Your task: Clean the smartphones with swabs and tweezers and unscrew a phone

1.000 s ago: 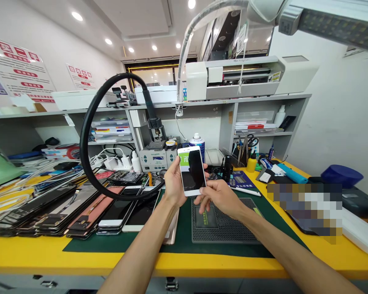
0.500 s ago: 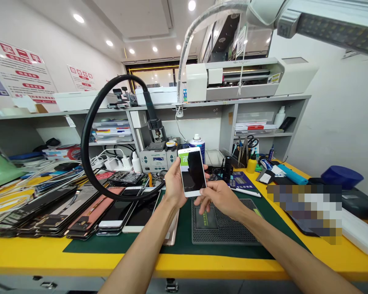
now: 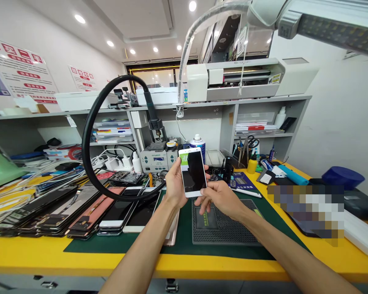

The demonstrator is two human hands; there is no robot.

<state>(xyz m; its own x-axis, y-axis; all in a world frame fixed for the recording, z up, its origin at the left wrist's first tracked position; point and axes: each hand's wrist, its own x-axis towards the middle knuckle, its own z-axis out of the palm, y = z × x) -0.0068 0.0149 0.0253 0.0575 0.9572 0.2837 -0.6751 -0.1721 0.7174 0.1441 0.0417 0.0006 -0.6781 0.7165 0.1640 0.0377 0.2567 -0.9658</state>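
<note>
A white smartphone (image 3: 194, 173) stands tilted up over the bench, its screen mostly dark with a green-and-white patch at the upper left. My left hand (image 3: 175, 185) is closed around it, thumb along the left edge and fingertips showing at the right edge. At the phone's lower right corner, one fingertip of my right hand (image 3: 217, 197) touches the front near the bottom edge. The other fingers hang below, loosely bent and apart. Beneath both hands lies a dark perforated mat (image 3: 227, 234) on a green work mat (image 3: 135, 246).
Stacks of phone screens (image 3: 88, 212) line the left side, beneath a looped black hose (image 3: 87, 143). Behind the phone stand a soldering station (image 3: 155, 161) and a spray can (image 3: 197, 141). A white pen-like tool (image 3: 247, 192) lies right of the hands. A lamp (image 3: 331, 34) hangs above.
The view has shifted very slightly. Both hands and the phone keep the same pose, with the fingertip still at the phone's lower corner.
</note>
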